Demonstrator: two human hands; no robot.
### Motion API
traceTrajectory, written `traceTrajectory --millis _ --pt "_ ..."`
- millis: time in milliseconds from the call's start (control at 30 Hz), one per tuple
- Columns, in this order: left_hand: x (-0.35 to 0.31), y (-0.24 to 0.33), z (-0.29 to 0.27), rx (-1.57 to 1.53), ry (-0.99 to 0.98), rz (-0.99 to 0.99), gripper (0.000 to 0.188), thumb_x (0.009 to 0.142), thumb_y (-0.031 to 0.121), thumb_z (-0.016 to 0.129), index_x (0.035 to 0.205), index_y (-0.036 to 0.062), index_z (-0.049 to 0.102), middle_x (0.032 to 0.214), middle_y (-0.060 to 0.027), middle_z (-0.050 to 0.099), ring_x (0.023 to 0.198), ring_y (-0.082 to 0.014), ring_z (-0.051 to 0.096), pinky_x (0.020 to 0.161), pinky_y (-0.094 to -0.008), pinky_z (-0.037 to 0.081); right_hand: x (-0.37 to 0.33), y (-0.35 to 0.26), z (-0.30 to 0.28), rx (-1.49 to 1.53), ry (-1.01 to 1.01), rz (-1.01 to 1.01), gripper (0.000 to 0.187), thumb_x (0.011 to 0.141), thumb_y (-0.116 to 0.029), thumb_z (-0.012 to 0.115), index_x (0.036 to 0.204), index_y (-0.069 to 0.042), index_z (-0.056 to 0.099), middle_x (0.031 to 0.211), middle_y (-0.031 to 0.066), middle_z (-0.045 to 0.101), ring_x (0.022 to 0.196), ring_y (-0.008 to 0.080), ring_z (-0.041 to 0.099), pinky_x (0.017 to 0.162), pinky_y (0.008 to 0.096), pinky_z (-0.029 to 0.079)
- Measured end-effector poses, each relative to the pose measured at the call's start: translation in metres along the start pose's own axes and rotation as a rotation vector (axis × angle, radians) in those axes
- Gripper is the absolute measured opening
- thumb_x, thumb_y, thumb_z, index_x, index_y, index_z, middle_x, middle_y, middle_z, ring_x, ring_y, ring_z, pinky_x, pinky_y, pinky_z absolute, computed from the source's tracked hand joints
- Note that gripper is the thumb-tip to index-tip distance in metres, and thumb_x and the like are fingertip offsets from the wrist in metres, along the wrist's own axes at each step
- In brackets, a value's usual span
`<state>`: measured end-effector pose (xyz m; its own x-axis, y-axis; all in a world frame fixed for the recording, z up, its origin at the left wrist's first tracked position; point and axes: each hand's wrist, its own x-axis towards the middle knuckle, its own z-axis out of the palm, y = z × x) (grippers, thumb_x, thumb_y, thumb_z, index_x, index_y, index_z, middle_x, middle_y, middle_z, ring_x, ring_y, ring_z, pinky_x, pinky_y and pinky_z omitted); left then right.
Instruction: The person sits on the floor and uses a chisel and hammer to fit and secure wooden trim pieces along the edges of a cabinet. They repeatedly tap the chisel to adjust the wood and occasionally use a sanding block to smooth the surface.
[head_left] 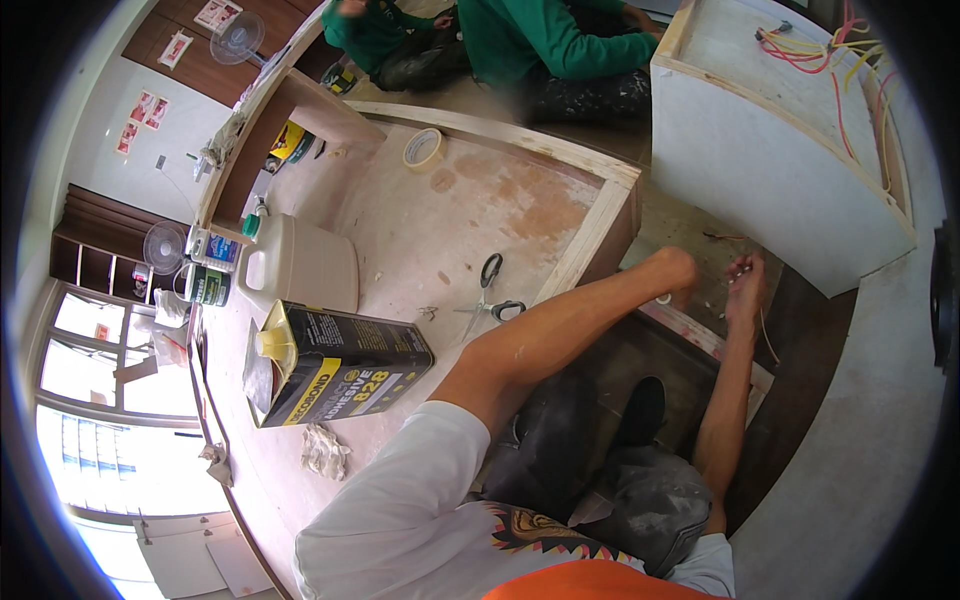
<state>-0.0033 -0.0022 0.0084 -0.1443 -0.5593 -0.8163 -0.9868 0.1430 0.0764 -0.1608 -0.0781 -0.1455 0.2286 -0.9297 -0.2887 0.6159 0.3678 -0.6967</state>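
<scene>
My left hand is bent down at the wrist over the cabinet's edge strip, its fingers hidden from view. Just below it shows a small pale ring; whether the hand touches it I cannot tell. To the right, my right hand is closed, fingers curled together, and what they hold is too small to name. A thin wire runs down beside that wrist. Another short wire with a dark end lies on the surface just beyond both hands.
On the dusty panel left of my arm are scissors, a masking tape roll, a black-and-yellow adhesive can and a white jug. A white cabinet box with loose coloured wires stands right. Two people in green sit beyond.
</scene>
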Motion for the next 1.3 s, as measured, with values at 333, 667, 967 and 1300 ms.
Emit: traceTrajectory --millis 333,667,967,1300 --pt "0.008 -0.009 0.011 -0.030 0.002 0.036 0.047 0.081 0.043 0.071 0.115 0.0093 0.073 0.107 -0.0101 0.074 0.099 -0.0292 0.071 0.082 -0.0424 0.057 -0.033 -0.012 0.052 -0.198 -0.086 -0.074 0.019 0.100 -0.027 0.065 0.112 -0.012 0.063 0.100 0.0023 0.068 0.084 0.0097 0.061 0.079 0.0270 0.050" --pt "0.004 -0.006 0.007 -0.042 0.001 -0.014 0.047 0.082 0.043 0.070 0.116 0.0103 0.073 0.111 -0.0088 0.073 0.101 -0.0284 0.070 0.083 -0.0422 0.057 -0.022 -0.010 0.054 -0.279 -0.030 -0.122 0.018 0.097 -0.029 0.069 0.102 -0.012 0.065 0.087 -0.0013 0.065 0.077 0.0080 0.061 0.072 0.0246 0.050" --pt "0.005 -0.006 0.007 0.000 0.038 0.024 0.046 0.080 0.041 0.071 0.114 0.0098 0.074 0.109 -0.0087 0.074 0.100 -0.0280 0.070 0.082 -0.0428 0.057 -0.018 -0.008 0.053 -0.331 -0.029 -0.174 0.017 0.098 -0.028 0.068 0.101 -0.011 0.065 0.084 -0.0020 0.063 0.075 0.0070 0.059 0.069 0.0246 0.049" --pt "0.002 -0.006 0.007 0.001 0.029 0.015 0.047 0.080 0.041 0.071 0.115 0.0104 0.074 0.110 -0.0082 0.074 0.101 -0.0281 0.070 0.083 -0.0422 0.057 -0.022 -0.003 0.048 -0.261 -0.012 -0.155 0.017 0.099 -0.026 0.065 0.104 -0.010 0.065 0.087 -0.0002 0.065 0.077 0.0080 0.060 0.071 0.0248 0.049"
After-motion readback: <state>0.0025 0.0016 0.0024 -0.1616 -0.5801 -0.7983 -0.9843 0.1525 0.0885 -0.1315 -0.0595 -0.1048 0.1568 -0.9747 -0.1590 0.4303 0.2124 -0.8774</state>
